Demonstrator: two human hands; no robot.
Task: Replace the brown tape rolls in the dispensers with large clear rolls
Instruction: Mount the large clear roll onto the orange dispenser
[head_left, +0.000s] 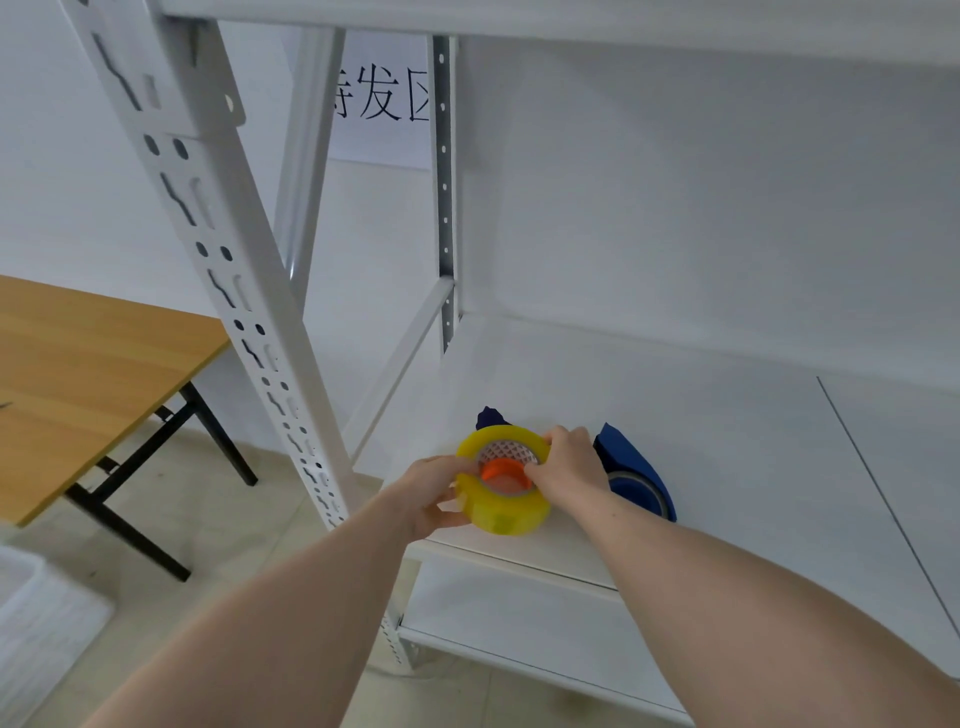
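Seating large clear roll (503, 512) over orange hub (501, 470) near shelf (727, 467) front-left corner | left hand (434, 493) gripping rim, right hand (569, 467) pinching core, steadying | second blue dispenser (636, 470) waiting just beside

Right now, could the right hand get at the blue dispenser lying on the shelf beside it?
Probably yes: the blue dispenser lies right beside the right hand with nothing between, but that hand grips the clear tape roll and must let go first.
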